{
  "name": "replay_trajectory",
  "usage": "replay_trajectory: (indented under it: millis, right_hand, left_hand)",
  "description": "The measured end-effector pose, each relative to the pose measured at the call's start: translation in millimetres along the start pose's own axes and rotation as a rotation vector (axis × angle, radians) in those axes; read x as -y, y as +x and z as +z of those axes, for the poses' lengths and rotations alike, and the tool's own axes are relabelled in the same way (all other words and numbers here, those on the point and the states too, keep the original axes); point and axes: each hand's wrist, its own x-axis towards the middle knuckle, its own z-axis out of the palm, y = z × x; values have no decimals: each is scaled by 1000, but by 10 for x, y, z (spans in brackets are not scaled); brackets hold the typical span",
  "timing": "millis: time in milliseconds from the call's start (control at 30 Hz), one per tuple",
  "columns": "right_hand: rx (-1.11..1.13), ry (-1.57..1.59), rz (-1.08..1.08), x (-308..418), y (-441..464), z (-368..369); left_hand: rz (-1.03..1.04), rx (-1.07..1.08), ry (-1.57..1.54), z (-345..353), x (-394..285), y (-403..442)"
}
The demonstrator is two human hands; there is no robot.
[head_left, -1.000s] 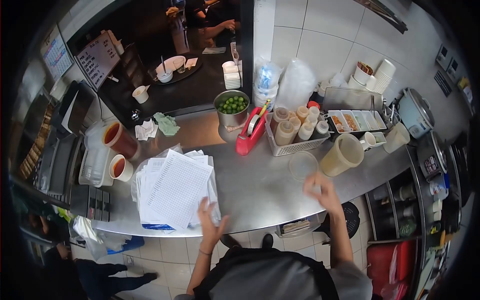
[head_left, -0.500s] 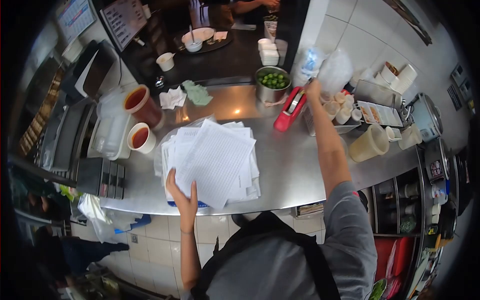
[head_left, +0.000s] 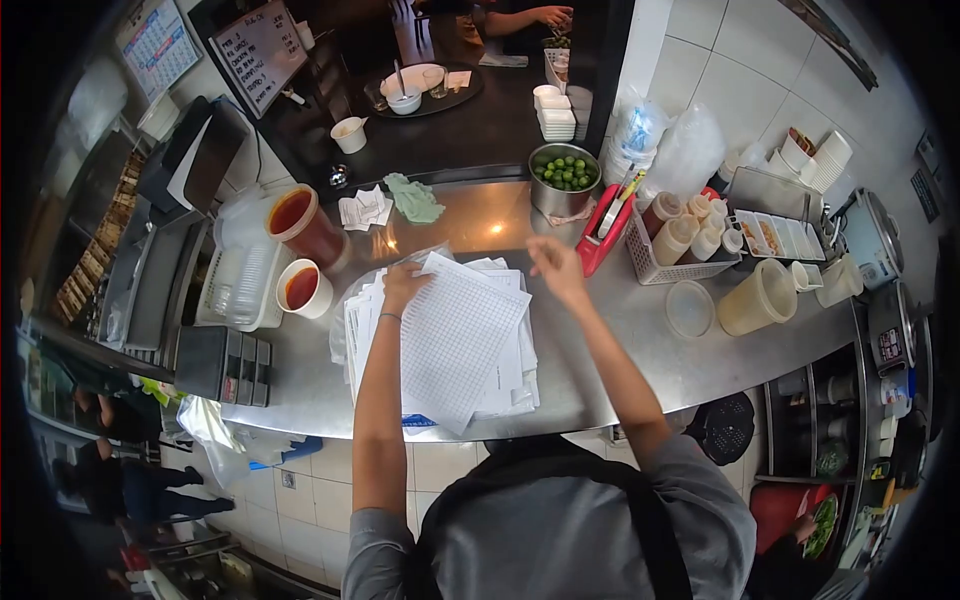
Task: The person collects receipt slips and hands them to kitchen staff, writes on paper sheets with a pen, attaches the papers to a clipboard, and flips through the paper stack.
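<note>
A stack of printed paper sheets lies on the steel counter, partly over clear plastic. The top sheet, printed with a fine grid, sits askew on it. My left hand is at the upper left edge of this sheet, fingers closed on it. To the right of the sheet's top, my right hand hovers over the counter with its fingers curled together; anything held in them is too small to make out. Beyond it stands a red tape dispenser, with pens upright at its far end.
A metal pot of green limes stands at the back. On the right are a basket of squeeze bottles, a round lid and a plastic pitcher. Containers of red sauce are on the left. Other people work nearby.
My right hand has come back from beside the tape dispenser toward the papers. My left hand has moved from the sheet's lower left side up to its top edge. The view has shifted slightly.
</note>
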Motion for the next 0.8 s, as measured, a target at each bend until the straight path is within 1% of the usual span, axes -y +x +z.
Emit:
replay_trajectory:
  millis: [33, 67, 100, 167, 200, 233, 267, 300, 333, 367, 400, 433, 467, 500, 533, 567, 600, 633, 667, 700, 733, 767, 800]
  right_hand:
    - [3, -16, 35, 8, -190, 7]
    - [-9, 41, 37, -1, -369, -19]
    - [-27, 99, 40, -15, -515, -74]
    - [-68, 126, 123, -30, -755, -240]
    - [-92, 138, 167, -38, -868, -330]
    - [-104, 129, 203, -52, -967, -423]
    - [-115, 119, 237, -67, -1054, -512]
    - [-125, 109, 273, -77, -1113, -568]
    - [-117, 83, 283, -74, -1153, -603]
    - [-109, 56, 294, -65, -1189, -624]
    - [-103, 30, 303, -67, -1216, -611]
    - [-103, 71, 284, -104, -1228, -548]
    - [-104, 113, 265, -148, -1211, -437]
    - [-105, 154, 245, -190, -1183, -320]
    - [-44, 187, 253, -124, -1132, -196]
    - [14, 215, 261, -53, -1045, -71]
    - [32, 168, 239, -45, -928, 65]
    - [50, 123, 223, -56, -808, 195]
    - [36, -7, 123, -156, -681, 303]
    - [24, -138, 22, -251, -536, 376]
    - [127, -240, 96, -268, -377, 389]
    - [232, -339, 171, -276, -255, 399]
    - [263, -444, 186, -277, -193, 438]
  left_hand:
    - [94, -24, 13, 40, 80, 13]
    - [194, -48, 29, 53, 125, 45]
    - [204, -41, -187, 18, 99, 38]
    - [208, -5, -624, -187, -101, -206]
    - [78, -54, -535, -537, -455, -524]
    - [-141, -127, -376, -748, -470, -722]
    - [-169, -188, -392, -922, -315, -885]
    - [-151, -407, -620, -957, 1, -1010]
    - [-171, -453, -506, -1259, -182, -1187]
    - [-141, -452, -673, -1458, -71, -1283]
    - [-155, -406, -839, -1607, 138, -1338]
    - [-64, -307, -995, -1753, 144, -1361]
    - [-119, -383, -1058, -1800, 221, -1370]
    - [-161, -362, -1103, -1858, 523, -1366]
    - [-206, -342, -1149, -1889, 796, -1337]
    - [147, 146, -1305, -2093, 380, -1299]
    - [295, 348, -1334, -2064, 650, -1144]
    - [137, 255, -1180, -2044, 545, -1154]
    - [-14, 165, -1014, -2040, 427, -1165]
    - [-28, 223, -1009, -1994, 573, -1076]
    - [-40, 278, -1004, -1938, 716, -966]
    - [-26, 317, -960, -1865, 669, -879]
    - [25, 405, -924, -1800, 520, -795]
